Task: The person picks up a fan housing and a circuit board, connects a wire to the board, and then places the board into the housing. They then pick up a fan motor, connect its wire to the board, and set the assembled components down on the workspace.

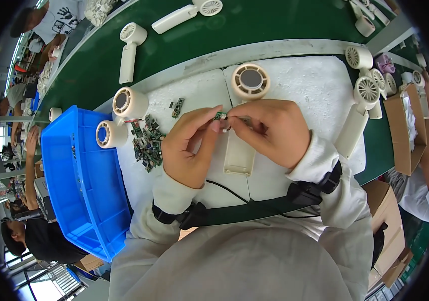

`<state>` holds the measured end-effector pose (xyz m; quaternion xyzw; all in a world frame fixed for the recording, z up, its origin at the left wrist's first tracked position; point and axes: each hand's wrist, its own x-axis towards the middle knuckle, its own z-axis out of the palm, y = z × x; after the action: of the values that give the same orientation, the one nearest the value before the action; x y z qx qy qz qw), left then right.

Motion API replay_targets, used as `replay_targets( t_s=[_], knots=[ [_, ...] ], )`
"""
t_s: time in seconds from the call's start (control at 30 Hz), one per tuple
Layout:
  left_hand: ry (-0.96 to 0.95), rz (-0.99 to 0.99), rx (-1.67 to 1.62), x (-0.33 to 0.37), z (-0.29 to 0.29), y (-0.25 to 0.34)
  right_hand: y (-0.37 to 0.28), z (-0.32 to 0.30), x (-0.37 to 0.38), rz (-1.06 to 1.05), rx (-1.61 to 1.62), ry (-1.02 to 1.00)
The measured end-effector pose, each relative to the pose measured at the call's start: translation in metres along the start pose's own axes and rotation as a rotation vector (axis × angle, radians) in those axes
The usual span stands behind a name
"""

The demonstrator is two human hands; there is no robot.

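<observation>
Between thumb and forefinger, my left hand [190, 143] pinches a small green circuit board [220, 116]. My right hand [270, 129] is closed beside it, its fingertips meeting at the board's right edge; whatever lies between them is too small to make out. Under both hands lies a cream handheld fan [251, 83], its round head pointing away from me and its hollow handle open upward. Just left of my left hand is a heap of small circuit boards [148, 143], with a few loose boards [177, 107] above it.
White foam pads [300, 75] cover the work surface. A blue bin [81, 185] stands at left, near two fan heads [130, 102]. More fans [366, 93] lie at right, beside a cardboard box [400, 135]. Beyond a pale rail, fans [133, 35] rest on a green belt [99, 55]. Other people sit around.
</observation>
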<state>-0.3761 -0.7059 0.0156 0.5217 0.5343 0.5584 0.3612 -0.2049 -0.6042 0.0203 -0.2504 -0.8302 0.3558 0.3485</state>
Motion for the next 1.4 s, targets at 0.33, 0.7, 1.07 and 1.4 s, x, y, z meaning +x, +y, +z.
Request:
replay_targets(
  t_s=[0.33,0.7,1.07,1.4],
  knots=[
    [0.048,-0.119,-0.158,-0.002,-0.005,-0.001,0.0,-0.008,0.006,0.045,0.055,-0.035],
    [-0.033,-0.022,-0.033,-0.001,-0.003,0.001,0.002,-0.015,0.005,0.026,0.091,-0.028],
    [-0.126,-0.257,-0.381,-0.003,-0.014,-0.004,0.007,-0.025,-0.001,0.265,0.409,-0.156],
    [-0.251,-0.214,-0.352,-0.002,-0.018,-0.014,0.009,-0.018,-0.01,0.288,0.424,-0.145]
  ],
)
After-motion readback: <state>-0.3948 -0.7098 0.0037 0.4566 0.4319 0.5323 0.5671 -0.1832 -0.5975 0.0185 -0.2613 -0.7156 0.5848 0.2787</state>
